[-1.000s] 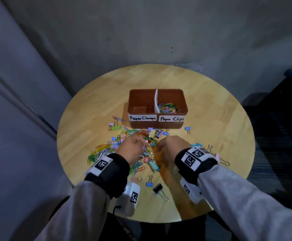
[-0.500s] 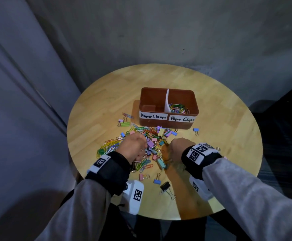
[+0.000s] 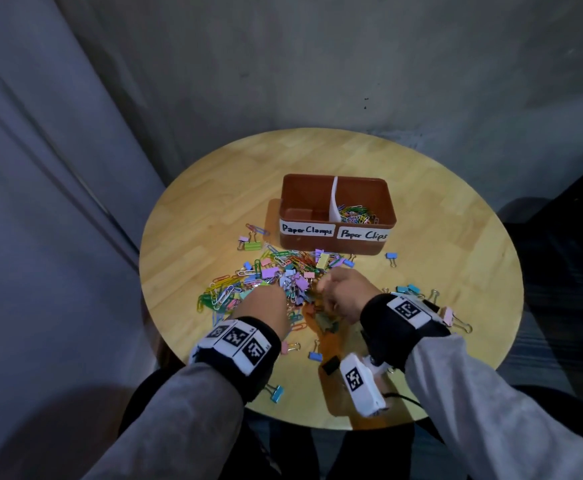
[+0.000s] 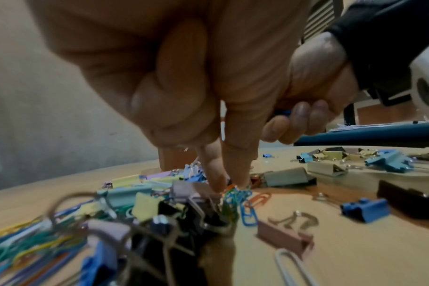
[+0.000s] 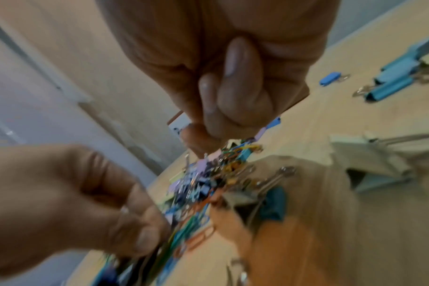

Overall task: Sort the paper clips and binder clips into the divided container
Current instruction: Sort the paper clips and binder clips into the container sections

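A brown divided container (image 3: 335, 242) stands mid-table, labelled "Paper Clamps" on the left and "Paper Clips" on the right. Coloured paper clips (image 3: 356, 214) lie in the right compartment; the left one looks empty. A mixed pile of paper clips and binder clips (image 3: 283, 271) lies in front of it. My left hand (image 3: 267, 304) is over the pile, and its thumb and forefinger (image 4: 229, 183) pinch a bunch of paper clips (image 4: 235, 195). My right hand (image 3: 340, 292) is beside it with fingers curled (image 5: 233, 92), and something blue (image 4: 280, 112) shows in its fist.
Loose binder clips lie around the round wooden table (image 3: 214, 202): blue ones (image 3: 391, 256) right of the box, blue and pink ones (image 3: 446, 315) by my right wrist, and a black one (image 3: 331, 364) near the front edge. Grey walls close in behind and on the left.
Both hands stay at the pile, close together. The head view has shifted so the table sits further right. The left hand now pinches paper clips.
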Demonstrator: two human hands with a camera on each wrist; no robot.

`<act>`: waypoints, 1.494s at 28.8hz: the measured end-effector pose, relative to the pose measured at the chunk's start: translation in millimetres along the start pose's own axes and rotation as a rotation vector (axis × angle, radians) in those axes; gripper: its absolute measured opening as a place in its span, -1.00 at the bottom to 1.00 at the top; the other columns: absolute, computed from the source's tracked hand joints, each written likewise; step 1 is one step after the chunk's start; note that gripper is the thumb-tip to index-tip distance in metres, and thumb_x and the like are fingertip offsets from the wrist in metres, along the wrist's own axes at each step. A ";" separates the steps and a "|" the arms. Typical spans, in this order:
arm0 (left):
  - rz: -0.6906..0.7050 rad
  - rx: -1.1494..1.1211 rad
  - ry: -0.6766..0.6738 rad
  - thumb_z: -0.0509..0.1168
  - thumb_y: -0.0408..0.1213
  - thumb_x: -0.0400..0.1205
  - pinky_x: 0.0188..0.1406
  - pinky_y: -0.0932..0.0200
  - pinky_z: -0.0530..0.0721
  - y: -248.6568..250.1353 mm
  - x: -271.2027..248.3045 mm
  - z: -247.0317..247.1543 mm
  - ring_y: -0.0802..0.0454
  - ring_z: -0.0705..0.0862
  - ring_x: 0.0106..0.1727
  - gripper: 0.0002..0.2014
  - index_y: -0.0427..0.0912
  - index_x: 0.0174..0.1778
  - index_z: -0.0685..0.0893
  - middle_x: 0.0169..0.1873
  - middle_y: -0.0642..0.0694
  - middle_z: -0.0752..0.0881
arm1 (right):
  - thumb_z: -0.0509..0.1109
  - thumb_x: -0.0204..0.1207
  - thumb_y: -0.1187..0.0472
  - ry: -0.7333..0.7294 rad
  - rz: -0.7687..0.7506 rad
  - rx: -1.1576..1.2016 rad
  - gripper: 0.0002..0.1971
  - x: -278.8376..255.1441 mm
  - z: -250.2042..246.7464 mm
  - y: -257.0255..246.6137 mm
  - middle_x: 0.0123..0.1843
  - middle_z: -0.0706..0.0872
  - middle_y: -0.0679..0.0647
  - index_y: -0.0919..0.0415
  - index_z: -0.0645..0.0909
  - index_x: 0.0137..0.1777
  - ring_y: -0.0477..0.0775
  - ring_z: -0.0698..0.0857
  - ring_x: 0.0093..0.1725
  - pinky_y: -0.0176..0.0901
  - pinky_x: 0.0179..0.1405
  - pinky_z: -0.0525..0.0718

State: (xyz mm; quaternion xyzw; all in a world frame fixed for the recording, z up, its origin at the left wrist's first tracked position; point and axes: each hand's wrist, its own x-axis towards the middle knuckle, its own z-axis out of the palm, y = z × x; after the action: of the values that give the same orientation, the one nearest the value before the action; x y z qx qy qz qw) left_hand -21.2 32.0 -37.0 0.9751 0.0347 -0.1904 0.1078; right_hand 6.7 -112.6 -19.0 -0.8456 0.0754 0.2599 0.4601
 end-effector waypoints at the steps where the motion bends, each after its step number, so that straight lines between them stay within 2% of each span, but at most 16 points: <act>1: 0.003 0.040 0.012 0.26 -0.44 0.62 -0.14 0.07 0.71 0.7 -1.1 1.4 -0.12 0.64 -0.19 -0.94 -0.30 -0.06 0.64 -0.18 -0.19 0.70 | 0.14 0.62 0.42 -0.019 -0.044 -0.050 -0.77 -0.7 5.1 0.7 -0.32 0.58 0.02 0.21 0.60 -0.11 -0.05 0.51 -0.36 -0.38 -0.50 0.45; 2: 0.006 0.067 0.017 0.31 -0.43 0.60 -0.17 0.09 0.67 1.1 -2.1 2.5 -0.12 0.63 -0.18 -0.98 -0.27 -0.09 0.61 -0.20 -0.17 0.67 | 0.19 0.62 0.40 -0.028 -0.087 -0.135 -0.79 -0.6 9.9 1.5 -0.25 0.63 0.02 0.19 0.63 -0.11 -0.02 0.56 -0.25 -0.31 -0.35 0.50; 4: -0.007 0.102 0.015 0.43 -0.37 0.55 -0.23 0.13 0.59 1.2 -2.8 4.6 -0.09 0.61 -0.19 -0.86 -0.20 -0.18 0.57 -0.31 -0.09 0.59 | 0.31 0.58 0.30 -0.019 -0.154 -0.369 -0.85 0.5 16.8 2.0 -0.09 0.71 0.02 0.08 0.67 -0.14 0.03 0.64 -0.09 -0.24 -0.13 0.57; 7: -0.010 0.075 0.012 0.47 -0.28 0.52 -0.28 0.16 0.56 0.9 -1.0 7.2 -0.05 0.58 -0.25 -0.80 -0.18 -0.22 0.54 -0.38 -0.05 0.54 | 0.36 0.51 0.27 -0.029 -0.239 -0.725 -0.78 0.5 22.2 -0.1 0.11 0.73 0.03 -0.02 0.68 0.07 0.13 0.68 0.10 -0.11 0.03 0.65; 10: 0.017 0.066 0.026 0.37 -0.31 0.56 -0.27 0.12 0.62 1.6 3.0 6.5 -0.07 0.59 -0.25 -0.87 -0.20 -0.21 0.53 -0.27 -0.12 0.63 | 0.30 0.51 0.31 -0.038 -0.282 -0.881 -0.65 -0.3 25.9 0.1 0.18 0.69 0.10 -0.02 0.62 0.25 0.21 0.65 0.18 0.00 0.08 0.63; 14: 0.060 0.059 0.005 0.28 -0.34 0.57 -0.30 0.10 0.54 4.9 6.4 4.7 -0.16 0.60 -0.21 -0.92 -0.21 -0.23 0.53 -0.26 -0.19 0.57 | 0.31 0.55 0.25 -0.018 -0.324 -0.986 -0.74 3.3 29.1 1.1 0.12 0.70 0.12 0.05 0.64 0.21 0.21 0.66 0.13 -0.02 0.01 0.61; 19: 0.118 0.107 -0.059 0.30 -0.32 0.55 -0.22 0.07 0.61 9.0 5.9 2.0 -0.15 0.65 -0.14 -0.91 -0.25 -0.10 0.64 -0.11 -0.19 0.67 | 0.36 0.52 0.20 -0.012 -0.337 -0.965 -0.77 6.0 29.4 4.8 0.07 0.70 0.11 0.10 0.62 0.17 0.20 0.67 0.09 -0.02 0.00 0.62; 22: 0.137 0.092 -0.073 0.30 -0.31 0.55 -0.23 0.10 0.58 8.8 6.8 2.1 -0.10 0.58 -0.20 -0.95 -0.16 -0.21 0.56 -0.21 -0.14 0.60 | 0.35 0.52 0.21 -0.011 -0.363 -0.956 -0.78 6.2 28.9 7.2 0.07 0.71 0.11 0.08 0.62 0.16 0.20 0.67 0.10 0.02 0.04 0.67; 26: 0.144 0.072 -0.076 0.28 -0.31 0.56 -0.25 0.07 0.58 8.0 9.2 -0.2 -0.18 0.67 -0.12 -0.80 -0.17 -0.38 0.47 -0.30 -0.21 0.57 | 0.28 0.58 0.19 -0.042 -0.378 -0.990 -0.80 5.3 28.4 7.6 0.06 0.71 0.13 0.08 0.66 0.14 0.21 0.67 0.09 0.00 0.01 0.64; 28: 0.161 0.031 -0.057 0.27 -0.27 0.56 -0.30 0.08 0.55 5.6 12.3 -2.1 -0.19 0.62 -0.23 -0.70 -0.14 -0.48 0.39 -0.43 -0.13 0.46 | 0.28 0.58 0.20 -0.043 -0.395 -0.994 -0.79 4.1 23.0 4.7 0.08 0.70 0.14 0.07 0.65 0.16 0.22 0.66 0.11 -0.02 0.00 0.61; 31: 0.229 -0.091 0.023 0.28 -0.27 0.55 -0.29 0.15 0.49 0.7 16.8 -12.7 -0.10 0.60 -0.26 -0.76 -0.10 -0.46 0.52 -0.42 -0.06 0.56 | 0.28 0.54 0.25 -0.024 -0.432 -0.944 -0.77 4.4 4.3 -3.7 0.06 0.70 0.15 0.05 0.62 0.15 0.23 0.64 0.11 -0.07 -0.08 0.56; 34: 0.240 -0.348 0.124 0.33 -0.26 0.62 -0.31 0.23 0.36 -0.5 19.3 -30.4 0.15 0.50 -0.37 -0.72 -0.04 -0.44 0.62 -0.46 0.07 0.55 | 0.38 0.54 0.17 0.053 -0.437 -0.748 -0.95 6.5 -21.1 -11.9 -0.04 0.71 0.08 -0.01 0.64 -0.07 0.15 0.65 0.02 -0.14 -0.11 0.55; 36: 0.231 -0.545 0.193 0.29 -0.14 0.69 -0.37 0.16 0.27 6.0 21.5 -40.0 0.02 0.43 -0.40 -0.64 -0.18 -0.43 0.59 -0.49 -0.07 0.46 | 0.45 0.52 0.17 0.076 -0.410 -0.507 -0.85 9.3 -36.5 -15.0 -0.14 0.69 0.02 0.00 0.57 -0.25 0.06 0.64 -0.07 -0.12 -0.07 0.56; 38: 0.130 -0.796 0.126 0.19 0.01 0.73 -0.43 0.17 0.30 17.8 25.1 -47.2 -0.02 0.44 -0.42 -0.56 -0.25 -0.33 0.59 -0.48 -0.10 0.46 | 0.45 0.52 0.26 0.055 -0.418 -0.222 -0.81 6.9 -48.5 -21.3 -0.24 0.64 0.01 0.10 0.55 -0.29 -0.04 0.59 -0.20 -0.15 -0.12 0.53; 40: 0.012 -1.051 -0.028 0.12 0.08 0.74 -0.55 0.26 0.30 31.1 32.8 -50.8 0.04 0.44 -0.60 -0.56 -0.20 -0.28 0.54 -0.60 -0.03 0.44 | 0.39 0.57 0.36 0.017 -0.431 -0.009 -0.84 0.1 -56.7 -30.2 -0.32 0.63 0.00 0.24 0.53 -0.24 -0.22 0.55 -0.35 -0.39 -0.28 0.49; 43: -0.041 -1.344 -0.136 0.13 0.08 0.73 -0.58 0.28 0.21 52.3 40.1 -51.4 0.02 0.32 -0.68 -0.61 -0.19 -0.17 0.50 -0.43 -0.12 0.38 | 0.27 0.63 0.44 -0.021 -0.422 0.192 -0.79 -2.9 -63.1 -37.0 -0.57 0.57 -0.13 0.31 0.46 -0.25 -0.28 0.45 -0.65 -0.56 -0.61 0.36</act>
State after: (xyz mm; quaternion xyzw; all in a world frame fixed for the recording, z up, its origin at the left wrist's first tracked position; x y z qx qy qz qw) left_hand 40.4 -6.3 4.6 0.6810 0.1573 -0.1906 0.6893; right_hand 41.2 -143.6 37.7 -0.7922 -0.0836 0.1582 0.5834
